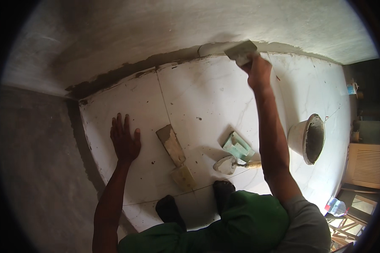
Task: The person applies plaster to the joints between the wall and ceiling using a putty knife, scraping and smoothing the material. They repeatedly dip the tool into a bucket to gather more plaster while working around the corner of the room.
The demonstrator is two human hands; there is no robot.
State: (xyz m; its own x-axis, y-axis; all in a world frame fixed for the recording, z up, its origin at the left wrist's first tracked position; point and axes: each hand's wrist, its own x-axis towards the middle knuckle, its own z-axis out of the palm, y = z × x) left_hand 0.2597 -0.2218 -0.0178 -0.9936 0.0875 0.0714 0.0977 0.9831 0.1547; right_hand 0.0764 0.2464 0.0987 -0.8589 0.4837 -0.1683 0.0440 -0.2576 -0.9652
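Observation:
My right hand (257, 72) stretches far forward and grips a flat grey rectangular plastering float (241, 51). Its blade is against the strip of wet grey mortar (177, 55) along the foot of the wall. My left hand (125, 140) lies flat on the white floor tiles (147, 99), holding nothing, with its fingers stretched out. To its right, a long mortar-smeared board (170, 143) rests beside a pale yellowish block (183, 177). Farther right are a light green hand float (238, 146) and a pointed trowel (226, 165) with a wooden handle.
A mortar-coated bucket (307, 138) stands tilted in view at the right. Plastered walls (38, 139) border the tiles at left and far side. Crumbs of mortar dot the floor. A plastic bottle (336, 207) and a slatted wooden panel (366, 165) are at the right edge.

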